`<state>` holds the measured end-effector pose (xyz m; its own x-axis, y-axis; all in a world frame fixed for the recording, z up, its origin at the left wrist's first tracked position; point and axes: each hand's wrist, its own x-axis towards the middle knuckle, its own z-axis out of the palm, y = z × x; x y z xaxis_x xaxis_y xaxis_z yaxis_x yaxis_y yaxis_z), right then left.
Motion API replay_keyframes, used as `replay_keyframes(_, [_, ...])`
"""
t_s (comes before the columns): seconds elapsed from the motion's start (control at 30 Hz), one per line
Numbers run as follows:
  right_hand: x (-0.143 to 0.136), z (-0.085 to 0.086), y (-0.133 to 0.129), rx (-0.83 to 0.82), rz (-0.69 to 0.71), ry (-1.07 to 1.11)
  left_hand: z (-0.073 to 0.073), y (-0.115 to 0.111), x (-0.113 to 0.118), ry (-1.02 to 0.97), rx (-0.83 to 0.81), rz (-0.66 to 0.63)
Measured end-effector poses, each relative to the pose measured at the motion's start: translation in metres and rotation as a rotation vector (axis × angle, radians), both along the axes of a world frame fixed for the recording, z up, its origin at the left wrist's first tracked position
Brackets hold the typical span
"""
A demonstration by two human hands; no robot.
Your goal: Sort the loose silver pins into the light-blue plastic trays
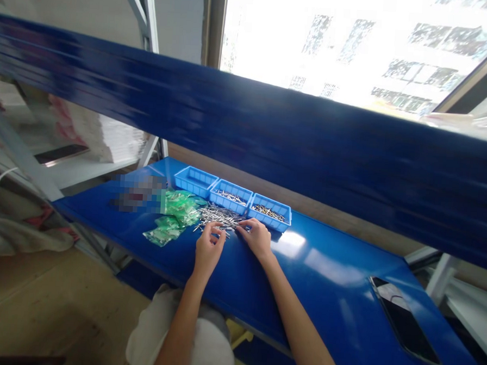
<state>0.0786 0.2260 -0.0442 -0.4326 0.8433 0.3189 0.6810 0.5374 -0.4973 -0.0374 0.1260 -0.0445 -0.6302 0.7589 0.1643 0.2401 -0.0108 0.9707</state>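
Note:
A loose pile of thin silvery metal pieces [217, 215], like small pins or rivets, lies on the blue tabletop [238, 280]. My left hand [209, 247] is at the near edge of this pile, its fingers curved and a gap showing between thumb and forefinger. At the pile's right edge, my right hand [257, 237] has thumb and forefinger pinched together over the pieces; whatever is between the tips is too small to make out. Green-tinted plastic bags [176, 214] with small contents lie left of the pile.
Behind the pile stand three blue trays in a row: the left tray [194, 190], the middle tray [231, 205] with silvery pieces, and the right tray [280, 223] with darker, yellowish ones. A phone [405, 320] lies at right. A blue shelf beam [247, 117] crosses above.

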Motion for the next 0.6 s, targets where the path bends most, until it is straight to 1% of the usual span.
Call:
replay_keyframes(0.1, [-0.001,0.0,-0.002,-0.003,-0.007,0.041,-0.001,-0.001,0.003,0.005,0.005,-0.006])
replay_keyframes(0.3, [-0.003,0.004,-0.008,-0.015,-0.02,0.136,-0.003,-0.003,0.013,0.037,0.002,-0.068])
replay_keyframes(0.6, [-0.006,0.003,-0.015,-0.003,-0.007,0.184,-0.001,-0.003,0.012,-0.011,0.017,-0.071])
